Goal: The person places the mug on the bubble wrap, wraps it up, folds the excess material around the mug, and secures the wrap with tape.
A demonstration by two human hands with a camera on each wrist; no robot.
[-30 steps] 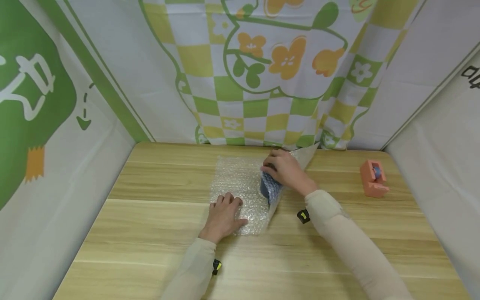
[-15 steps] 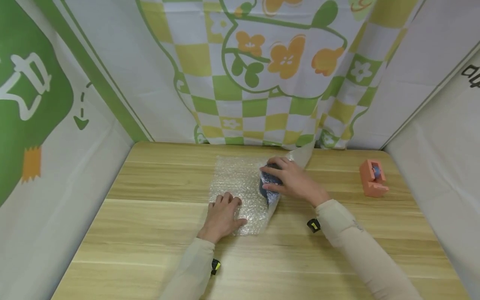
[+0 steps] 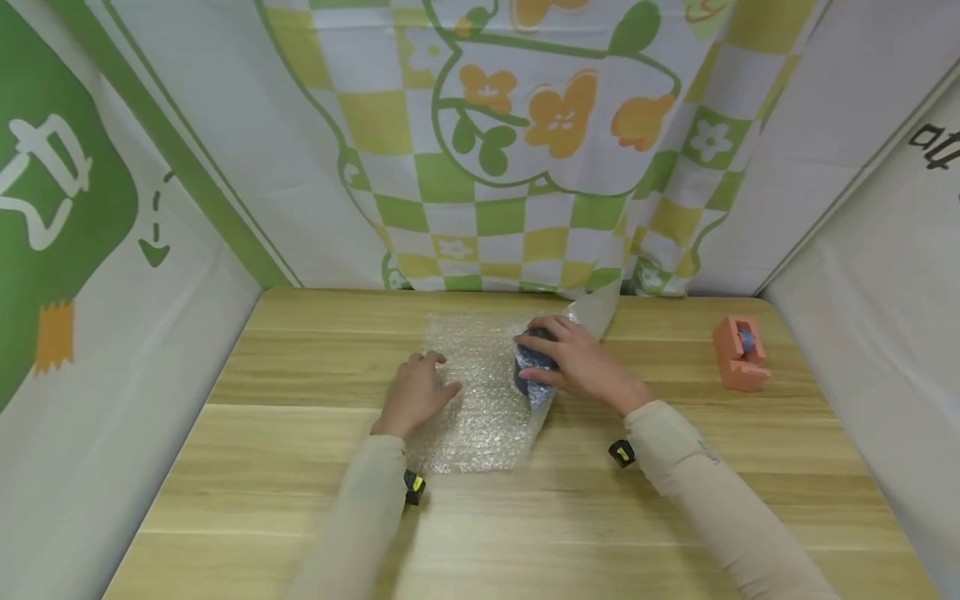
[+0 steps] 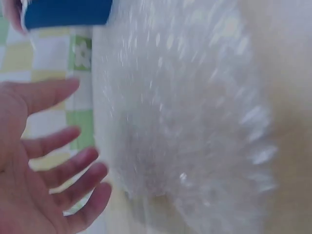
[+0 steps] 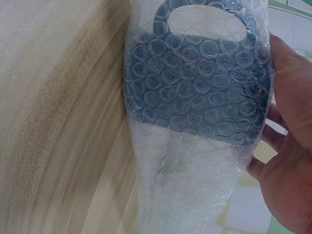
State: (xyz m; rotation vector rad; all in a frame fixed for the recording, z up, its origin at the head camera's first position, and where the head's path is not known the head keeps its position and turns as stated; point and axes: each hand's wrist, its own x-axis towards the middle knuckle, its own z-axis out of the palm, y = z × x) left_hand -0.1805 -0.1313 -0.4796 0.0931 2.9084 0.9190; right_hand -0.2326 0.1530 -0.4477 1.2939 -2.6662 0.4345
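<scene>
Two bare hands are working here, one at each side of a single sheet of bubble wrap [image 3: 480,425]. The right grip [image 3: 577,358] is holding one blue mug [image 4: 68,12] through the wrap, its fingers curling over the covered side. The mug is sitting directly under that grip, and one loop handle is showing through the bubbles in the right wrist view. The mug's side toward the left grip [image 3: 416,392] is showing plain blue, with the wrap leaving it bare. One corner of the sheet is sticking up beyond the right grip, reaching in front of one hanging checked cloth [image 3: 525,225].

The left grip is holding nothing; it is standing wide, its five fingers spreading apart and bending slightly. It is hovering over or resting at the sheet's left edge; I cannot tell whether it is touching. Between the two grips, the flat part of the sheet is lying on one wooden tabletop [image 3: 300,375].

Well to the right of the right grip, one coral tape dispenser [image 3: 738,367] is standing, carrying one blue tape roll [image 3: 746,340]. Two black devices with yellow marks are showing, one below each grip: the right device [image 3: 622,453] and the left device [image 3: 414,487], each beside a pale sleeve [image 3: 697,479].
</scene>
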